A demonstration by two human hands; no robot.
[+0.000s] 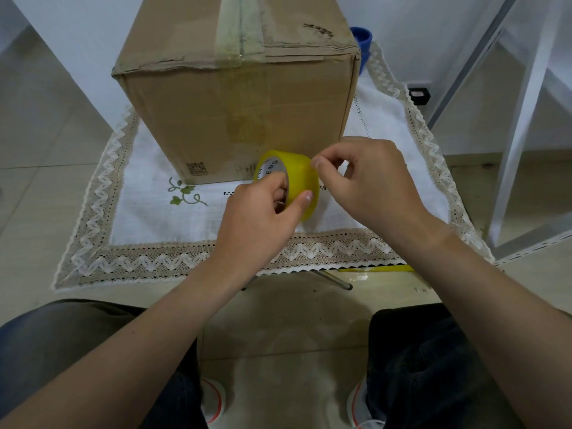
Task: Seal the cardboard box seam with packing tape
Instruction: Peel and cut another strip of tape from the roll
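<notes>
A brown cardboard box [235,97] stands on a small cloth-covered table [148,261]. Old clear tape runs along its top seam [240,29] and down the front face. In front of the box, just above the cloth, my left hand [260,224] holds a yellow roll of packing tape [297,181], fingers through its core and thumb on the outer face. My right hand [368,184] touches the roll's upper right side, thumb and forefinger pinched at the tape surface. Whether a free tape end is lifted cannot be told.
A blue cup [363,38] stands behind the box's right corner. A white metal shelf frame [523,125] rises at the right. A yellow tool [377,269] lies on the floor under the table's front edge. My knees and shoes are below.
</notes>
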